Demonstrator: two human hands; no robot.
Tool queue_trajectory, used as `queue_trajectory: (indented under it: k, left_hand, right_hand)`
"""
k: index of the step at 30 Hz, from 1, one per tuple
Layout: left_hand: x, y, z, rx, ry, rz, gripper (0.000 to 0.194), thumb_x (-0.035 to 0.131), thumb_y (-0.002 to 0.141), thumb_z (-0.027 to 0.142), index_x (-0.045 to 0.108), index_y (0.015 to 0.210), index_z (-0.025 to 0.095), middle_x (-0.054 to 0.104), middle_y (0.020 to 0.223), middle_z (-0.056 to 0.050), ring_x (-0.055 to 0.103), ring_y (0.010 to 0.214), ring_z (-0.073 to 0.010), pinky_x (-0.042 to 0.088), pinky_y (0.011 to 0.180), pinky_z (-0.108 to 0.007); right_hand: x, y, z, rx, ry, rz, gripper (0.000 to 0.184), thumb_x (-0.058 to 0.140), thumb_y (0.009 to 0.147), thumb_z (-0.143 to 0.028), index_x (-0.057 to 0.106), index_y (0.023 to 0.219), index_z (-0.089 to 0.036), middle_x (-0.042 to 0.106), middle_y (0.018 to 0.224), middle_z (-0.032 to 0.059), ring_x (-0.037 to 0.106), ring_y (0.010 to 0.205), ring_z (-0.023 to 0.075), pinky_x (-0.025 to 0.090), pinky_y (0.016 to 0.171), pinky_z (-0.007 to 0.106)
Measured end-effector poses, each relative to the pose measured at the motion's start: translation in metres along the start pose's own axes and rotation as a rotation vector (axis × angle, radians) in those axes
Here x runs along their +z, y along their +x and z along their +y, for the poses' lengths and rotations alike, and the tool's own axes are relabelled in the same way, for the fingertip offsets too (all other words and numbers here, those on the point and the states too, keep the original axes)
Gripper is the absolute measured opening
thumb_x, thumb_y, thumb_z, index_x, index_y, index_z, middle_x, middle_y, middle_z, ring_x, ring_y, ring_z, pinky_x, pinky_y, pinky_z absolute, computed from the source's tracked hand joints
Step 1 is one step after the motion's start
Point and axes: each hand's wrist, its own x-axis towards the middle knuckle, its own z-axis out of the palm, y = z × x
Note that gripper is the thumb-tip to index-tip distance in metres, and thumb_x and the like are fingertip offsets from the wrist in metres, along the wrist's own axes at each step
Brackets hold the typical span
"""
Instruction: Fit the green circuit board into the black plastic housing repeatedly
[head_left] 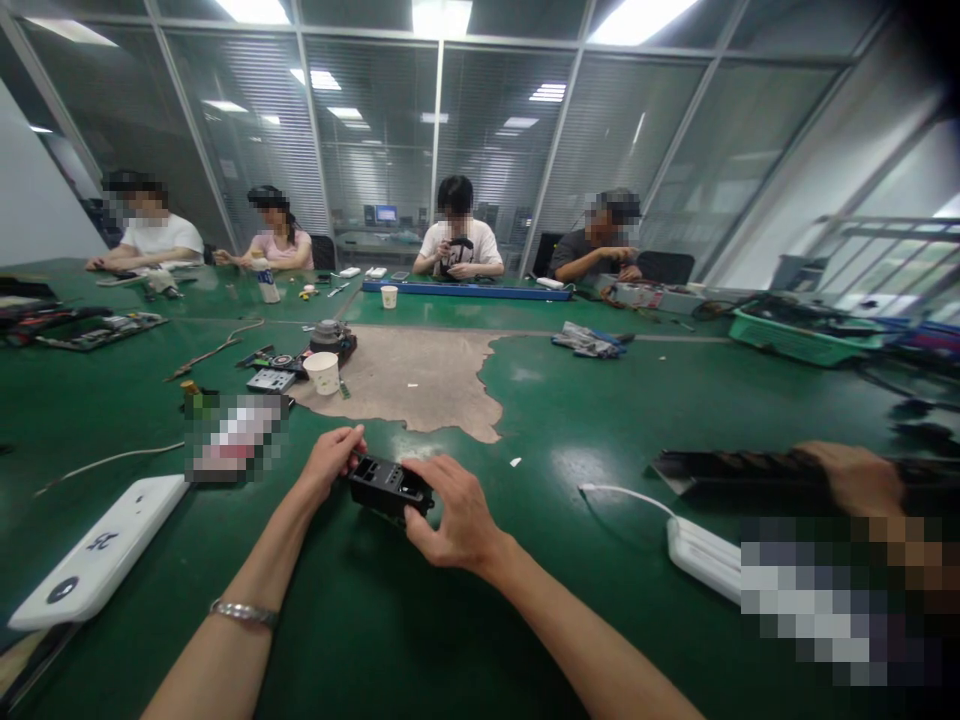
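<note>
Between my two hands is a small black rectangular housing (386, 488) with slots and cut-outs on its top face. It is held just above or on the green tabletop; I cannot tell whether it touches. My left hand (334, 462) pinches its left end with closed fingers, a silver bracelet on that wrist. Around the right end, my right hand (454, 508) grips with thumb in front and fingers on top and behind. The underside of the housing is in shadow.
Left of me lie a white power bank (105, 550) and a cable. A paper cup (322, 373) stands beside electronic parts on a brown worn patch (420, 370). At right, a co-worker's hand (855, 475) rests on a long black part (720, 472). Several people sit opposite.
</note>
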Motion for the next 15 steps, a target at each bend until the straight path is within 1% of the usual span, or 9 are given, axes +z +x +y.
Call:
queue_trajectory:
  k: [5, 8, 10, 12, 15]
  left_hand:
    - [0.000, 0.000, 0.001, -0.012, 0.002, 0.003, 0.044, 0.057, 0.075, 0.060, 0.061, 0.067, 0.017, 0.056, 0.056, 0.002, 0.046, 0.043, -0.0095, 0.028, 0.039, -0.020]
    - [0.000, 0.000, 0.001, -0.020, 0.006, 0.004, 0.042, 0.056, 0.076, 0.059, 0.061, 0.068, 0.017, 0.055, 0.053, 0.002, 0.046, 0.043, -0.0097, 0.028, 0.038, -0.019]
    - [0.000, -0.001, 0.002, -0.022, 0.010, 0.004, 0.042, 0.056, 0.076, 0.059, 0.061, 0.068, 0.018, 0.053, 0.050, 0.002, 0.045, 0.042, -0.0098, 0.028, 0.038, -0.019]
    - [0.000, 0.000, 0.002, -0.021, 0.010, 0.000, 0.043, 0.056, 0.076, 0.059, 0.061, 0.068, 0.018, 0.052, 0.048, 0.002, 0.045, 0.041, -0.0098, 0.027, 0.038, -0.019]
    - [0.000, 0.001, 0.001, -0.016, 0.000, 0.004, 0.045, 0.056, 0.075, 0.061, 0.061, 0.068, 0.017, 0.056, 0.054, 0.001, 0.046, 0.042, -0.0094, 0.027, 0.037, -0.019]
  right_hand:
    - [0.003, -0.001, 0.006, 0.021, 0.052, 0.092, 0.049, 0.057, 0.074, -0.029, 0.054, 0.122, -0.019, 0.062, 0.108, 0.0097, 0.057, 0.096, 0.0249, 0.047, 0.088, 0.042]
    - [0.004, -0.001, 0.012, 0.106, 0.094, 0.141, 0.044, 0.056, 0.076, -0.027, 0.057, 0.120, -0.020, 0.063, 0.113, 0.0089, 0.058, 0.102, 0.0244, 0.046, 0.092, 0.042]
    - [0.004, 0.000, 0.014, 0.181, 0.115, 0.137, 0.041, 0.056, 0.077, -0.027, 0.058, 0.118, -0.020, 0.064, 0.114, 0.0081, 0.059, 0.102, 0.0238, 0.047, 0.091, 0.041]
    - [0.005, -0.001, 0.014, 0.221, 0.137, 0.106, 0.041, 0.057, 0.077, -0.027, 0.058, 0.117, -0.020, 0.065, 0.113, 0.0074, 0.060, 0.100, 0.0227, 0.048, 0.089, 0.039]
    - [0.006, -0.001, 0.010, 0.197, 0.141, 0.059, 0.043, 0.058, 0.076, -0.026, 0.057, 0.119, -0.020, 0.064, 0.115, 0.0073, 0.060, 0.102, 0.0225, 0.047, 0.092, 0.038]
